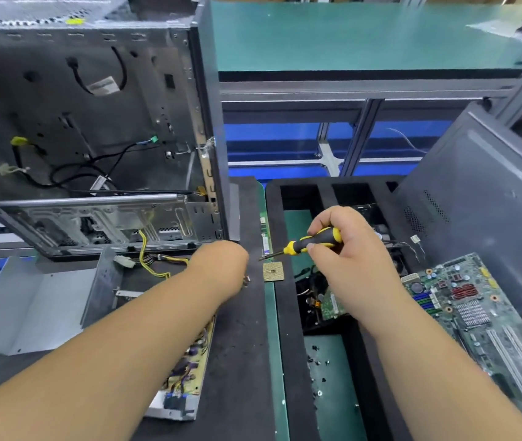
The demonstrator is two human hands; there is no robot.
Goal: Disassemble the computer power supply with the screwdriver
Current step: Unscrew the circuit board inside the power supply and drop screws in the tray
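The opened power supply lies at the lower left: its grey metal cover (30,300) is off to the left, and its circuit board (189,358) sits in the base shell, partly under my left forearm. Yellow and black wires (150,259) run from it. My left hand (221,268) is bent down over the black mat, and its hidden fingertips pinch a small metal screw (247,279). My right hand (349,249) grips the yellow-and-black screwdriver (317,240). The tip points left, just above a square processor chip (273,271).
An empty computer case (94,138) stands open at the back left. A black foam tray (288,345) on the right holds loose screws (317,370) and parts. A motherboard (476,313) leans at the right, with a grey side panel (492,218) behind it.
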